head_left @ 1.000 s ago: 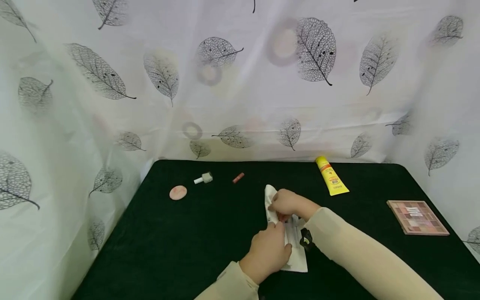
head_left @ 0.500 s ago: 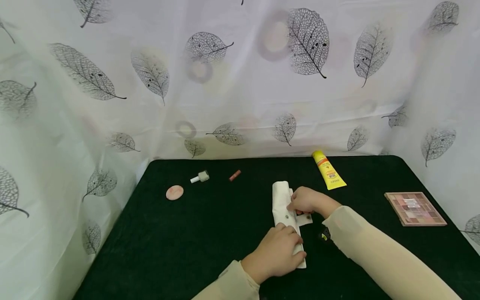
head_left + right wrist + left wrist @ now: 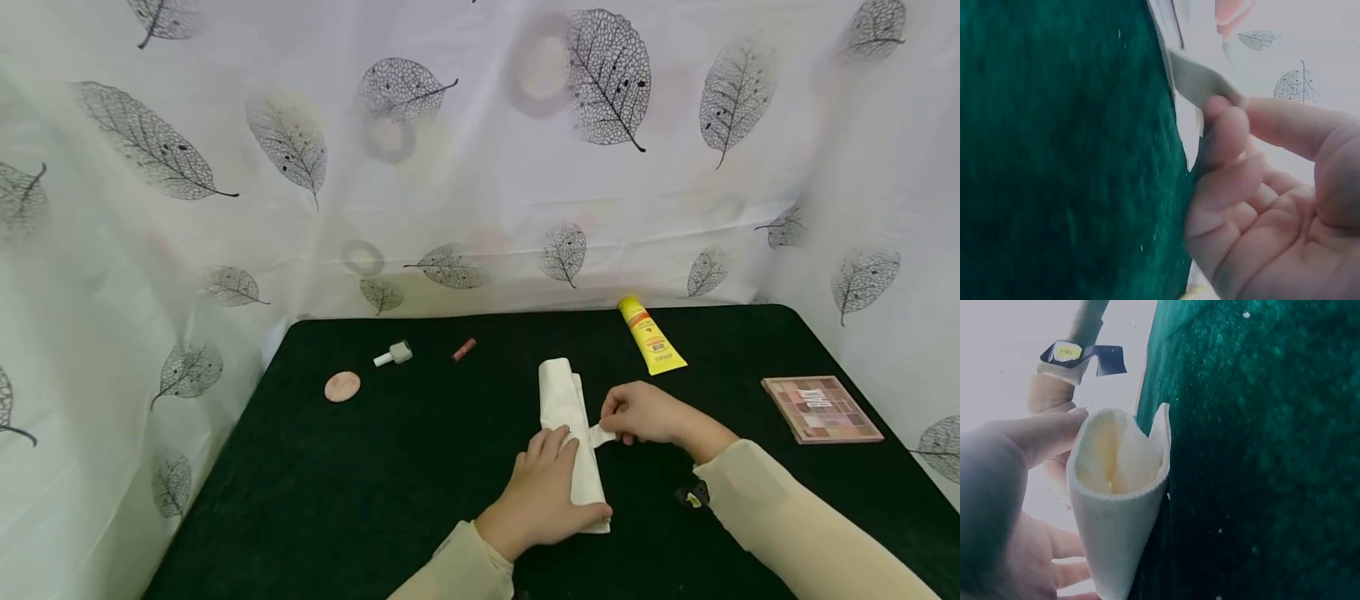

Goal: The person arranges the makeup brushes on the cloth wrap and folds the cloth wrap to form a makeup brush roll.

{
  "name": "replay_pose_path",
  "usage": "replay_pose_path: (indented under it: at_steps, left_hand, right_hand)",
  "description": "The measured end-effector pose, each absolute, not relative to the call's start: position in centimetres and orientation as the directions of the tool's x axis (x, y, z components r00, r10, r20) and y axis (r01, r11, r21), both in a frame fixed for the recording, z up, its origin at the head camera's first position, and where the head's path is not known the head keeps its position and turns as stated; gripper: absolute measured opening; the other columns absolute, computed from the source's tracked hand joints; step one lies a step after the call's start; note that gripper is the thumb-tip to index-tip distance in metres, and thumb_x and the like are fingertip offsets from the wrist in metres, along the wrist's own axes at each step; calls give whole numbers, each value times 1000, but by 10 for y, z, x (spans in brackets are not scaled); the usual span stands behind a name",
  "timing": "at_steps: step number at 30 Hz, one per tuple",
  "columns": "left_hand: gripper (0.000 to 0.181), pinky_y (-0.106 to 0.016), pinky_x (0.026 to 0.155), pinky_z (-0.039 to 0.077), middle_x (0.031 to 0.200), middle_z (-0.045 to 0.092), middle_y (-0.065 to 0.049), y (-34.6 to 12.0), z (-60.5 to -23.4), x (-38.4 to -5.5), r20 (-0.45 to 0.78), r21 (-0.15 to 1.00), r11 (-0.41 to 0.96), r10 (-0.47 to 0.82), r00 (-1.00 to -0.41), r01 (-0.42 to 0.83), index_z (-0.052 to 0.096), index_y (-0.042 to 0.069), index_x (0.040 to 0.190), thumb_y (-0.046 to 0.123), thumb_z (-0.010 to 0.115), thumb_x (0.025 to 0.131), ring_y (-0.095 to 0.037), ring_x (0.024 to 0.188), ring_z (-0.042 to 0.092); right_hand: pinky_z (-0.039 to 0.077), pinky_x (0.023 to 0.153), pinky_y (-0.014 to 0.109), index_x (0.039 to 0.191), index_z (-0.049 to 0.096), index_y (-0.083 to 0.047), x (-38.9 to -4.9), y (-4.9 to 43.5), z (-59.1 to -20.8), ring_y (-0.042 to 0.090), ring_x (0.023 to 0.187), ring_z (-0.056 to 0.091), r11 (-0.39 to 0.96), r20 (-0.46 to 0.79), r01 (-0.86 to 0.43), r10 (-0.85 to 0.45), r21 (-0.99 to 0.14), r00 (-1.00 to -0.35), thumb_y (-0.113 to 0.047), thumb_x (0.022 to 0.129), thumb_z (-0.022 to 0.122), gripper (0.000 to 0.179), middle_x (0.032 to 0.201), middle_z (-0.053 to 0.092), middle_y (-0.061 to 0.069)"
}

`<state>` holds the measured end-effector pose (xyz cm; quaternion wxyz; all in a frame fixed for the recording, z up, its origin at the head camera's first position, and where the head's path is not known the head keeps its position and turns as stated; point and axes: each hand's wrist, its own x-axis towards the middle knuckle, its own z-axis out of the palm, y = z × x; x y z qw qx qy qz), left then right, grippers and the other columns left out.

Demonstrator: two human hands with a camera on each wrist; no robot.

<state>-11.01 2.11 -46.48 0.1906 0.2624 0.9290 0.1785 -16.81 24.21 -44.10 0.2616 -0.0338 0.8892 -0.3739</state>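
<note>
A white cloth roll (image 3: 562, 396), folded lengthwise, lies on the dark green table in the head view. A short strap (image 3: 600, 435) sticks out from its right side. My left hand (image 3: 542, 492) rests across the lower half, fingers spread on top and thumb near the bottom edge. The left wrist view looks into the hollow end of the roll (image 3: 1116, 512), with thumb and fingers against its outside. Between thumb and forefinger, my right hand (image 3: 648, 414) pinches the strap's end; the right wrist view shows the strap (image 3: 1196, 80) stretched from the roll to the fingertips.
A yellow tube (image 3: 651, 337) lies behind the right hand, and an eyeshadow palette (image 3: 821, 410) is at far right. Toward the back left are a pink round puff (image 3: 342, 387), a small bottle with a white cap (image 3: 395, 353) and a reddish stick (image 3: 464, 349). A leaf-print curtain (image 3: 480, 200) hangs behind.
The right hand has let go of the roll's upper flap, moved right and taken the strap. The cloth is folded over into a narrower roll. The left hand's fingers have spread on it.
</note>
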Motion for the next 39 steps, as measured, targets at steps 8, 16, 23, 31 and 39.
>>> replay_pose_path:
  at_steps: [8, 16, 23, 31, 39]
  left_hand:
    - [72, -48, 108, 37, 159, 34, 7, 13, -465, -118, -211, 449, 743, 628, -749, 496, 49, 23, 149, 69, 51, 94, -22, 141, 32]
    - [28, -28, 88, 51, 121, 64, 5, 10, -468, -140, -48, 602, 689, 535, -843, 403, 73, 14, 119, 32, 61, 102, -9, 105, 58]
    - [27, -22, 66, 49, 98, 59, 1, 19, -464, -152, -133, 565, 770, 439, -888, 296, 76, 9, 112, 30, 68, 97, -6, 78, 53]
    - [29, -24, 62, 47, 87, 57, 3, 26, -464, -154, -172, 529, 816, 373, -912, 234, 76, 12, 98, 41, 71, 94, -8, 73, 52]
    - [24, -26, 59, 49, 79, 59, 3, 26, -465, -156, -237, 605, 787, 328, -915, 125, 71, 12, 89, 35, 73, 94, -9, 68, 55]
  right_hand:
    - [51, 65, 34, 99, 66, -9, -171, 221, -448, 20, 73, 59, 617, -292, -3, -376, -787, -879, -19, 97, 65, 10, 84, 64, 5]
    - [52, 71, 36, 114, 67, -5, -171, 211, -456, 20, 80, 59, 596, -269, -53, -438, -801, -858, -11, 96, 60, 20, 94, 65, 4]
    - [51, 73, 35, 110, 71, -10, -171, 206, -454, 18, 82, 58, 642, -294, -76, -449, -763, -844, -14, 95, 67, 16, 96, 66, 0]
    - [51, 69, 34, 104, 72, -10, -173, 206, -453, 17, 75, 58, 691, -324, -40, -389, -722, -862, -7, 94, 67, 12, 88, 65, 0]
    - [51, 76, 35, 101, 72, -15, -174, 207, -453, 16, 84, 58, 710, -296, -126, -439, -693, -848, -9, 94, 69, 10, 95, 65, -2]
